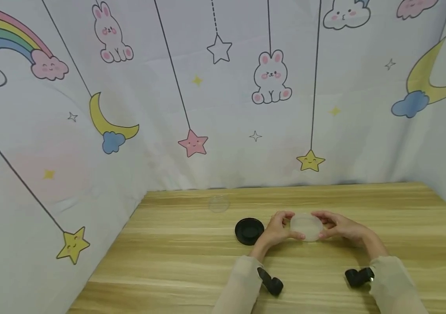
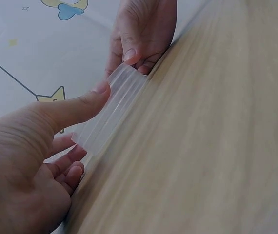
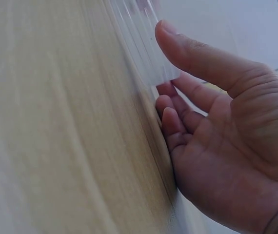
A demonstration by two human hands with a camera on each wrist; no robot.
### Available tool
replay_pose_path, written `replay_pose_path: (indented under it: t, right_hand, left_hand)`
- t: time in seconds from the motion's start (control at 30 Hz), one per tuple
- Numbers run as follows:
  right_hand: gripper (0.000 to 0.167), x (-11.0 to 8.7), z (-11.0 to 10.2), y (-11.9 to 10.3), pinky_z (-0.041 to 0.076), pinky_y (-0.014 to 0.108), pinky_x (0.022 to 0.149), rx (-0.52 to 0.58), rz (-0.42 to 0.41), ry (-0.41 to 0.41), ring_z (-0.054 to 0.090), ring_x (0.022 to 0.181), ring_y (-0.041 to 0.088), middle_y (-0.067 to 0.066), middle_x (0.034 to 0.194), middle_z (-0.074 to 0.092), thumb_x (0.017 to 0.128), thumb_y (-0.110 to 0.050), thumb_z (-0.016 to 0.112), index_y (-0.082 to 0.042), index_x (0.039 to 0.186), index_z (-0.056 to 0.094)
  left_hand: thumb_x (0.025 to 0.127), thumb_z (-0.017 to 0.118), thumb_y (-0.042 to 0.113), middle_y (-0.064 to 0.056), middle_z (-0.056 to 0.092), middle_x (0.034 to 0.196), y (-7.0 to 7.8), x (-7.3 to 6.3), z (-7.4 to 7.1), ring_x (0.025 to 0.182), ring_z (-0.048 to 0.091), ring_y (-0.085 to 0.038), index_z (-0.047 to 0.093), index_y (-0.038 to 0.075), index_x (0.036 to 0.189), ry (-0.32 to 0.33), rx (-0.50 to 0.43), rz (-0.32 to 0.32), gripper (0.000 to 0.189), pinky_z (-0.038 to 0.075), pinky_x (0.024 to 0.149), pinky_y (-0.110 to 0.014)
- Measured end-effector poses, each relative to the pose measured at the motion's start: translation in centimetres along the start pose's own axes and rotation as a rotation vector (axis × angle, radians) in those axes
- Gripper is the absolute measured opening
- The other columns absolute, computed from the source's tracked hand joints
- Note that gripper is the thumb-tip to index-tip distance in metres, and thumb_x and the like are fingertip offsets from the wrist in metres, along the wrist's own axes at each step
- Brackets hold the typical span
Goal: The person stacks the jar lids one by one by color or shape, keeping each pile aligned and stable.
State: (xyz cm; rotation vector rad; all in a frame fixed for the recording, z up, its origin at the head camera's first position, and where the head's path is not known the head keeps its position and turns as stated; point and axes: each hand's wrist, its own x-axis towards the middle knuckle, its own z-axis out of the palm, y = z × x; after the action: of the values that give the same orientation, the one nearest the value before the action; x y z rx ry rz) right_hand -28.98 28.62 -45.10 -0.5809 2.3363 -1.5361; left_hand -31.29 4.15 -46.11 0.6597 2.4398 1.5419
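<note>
Between both hands stands a translucent round plastic container [image 1: 306,226], low over the tabletop. Its ridged side wall [image 2: 112,112] shows in the left wrist view and fills the top of the right wrist view. My left hand [image 1: 279,230] grips the container's left side, thumb at the near edge and fingers reaching round the far one. From the opposite side my right hand [image 1: 338,226] holds it the same way, with the thumb on the wall and the lower fingers [image 3: 178,109] curled close to the wood.
A black round dish [image 1: 249,231] sits just left of my left wrist, partly overlapped by it. Farther back on the wooden table [image 1: 168,244] lies a thin clear round lid [image 1: 219,203]. A printed white curtain [image 1: 230,113] rises along the table's back edge.
</note>
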Motion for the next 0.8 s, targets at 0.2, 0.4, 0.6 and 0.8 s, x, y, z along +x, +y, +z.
replay_pose_path:
  t: [0.2,0.4,0.6,0.8]
  right_hand:
    - [0.077,-0.33,0.17,0.06,0.048,0.02,0.083,0.008,0.002,-0.001,0.05,0.103,0.001,0.033,0.136,0.042,0.087,-0.011,0.073,0.014,0.145,0.028]
    - [0.079,-0.04,0.36,-0.22,0.048,0.02,0.083,0.029,0.001,0.007,0.051,0.103,0.003,0.033,0.136,0.042,0.087,-0.011,0.073,0.013,0.146,0.027]
    - [0.08,0.04,0.28,-0.07,0.048,0.021,0.083,0.03,0.01,0.007,0.051,0.102,0.005,0.03,0.133,0.045,0.086,-0.011,0.074,0.014,0.146,0.026]
    - [0.082,-0.02,0.08,-0.05,0.047,0.021,0.083,0.022,0.016,0.018,0.051,0.103,0.007,0.031,0.133,0.044,0.086,-0.011,0.074,0.015,0.146,0.025]
  left_hand:
    - [0.075,0.086,0.016,0.0,0.059,0.12,-0.27,-0.29,0.25,0.096,0.049,-0.004,0.059,0.006,0.129,-0.005,-0.011,0.013,0.062,0.045,0.086,-0.022]
    - [0.075,0.085,0.014,-0.001,0.059,0.118,0.08,-0.42,-0.24,0.097,0.05,-0.007,0.058,0.006,0.131,0.005,-0.008,0.027,0.063,0.045,0.087,-0.023]
    - [0.075,0.086,0.015,0.0,0.059,0.119,0.08,-0.32,-0.22,0.099,0.051,-0.007,0.057,0.007,0.132,0.005,-0.014,0.009,0.065,0.045,0.088,-0.023]
    - [0.075,0.085,0.016,-0.001,0.057,0.121,0.25,-0.23,-0.14,0.102,0.051,-0.009,0.055,0.007,0.134,-0.004,-0.019,-0.002,0.067,0.045,0.089,-0.024]
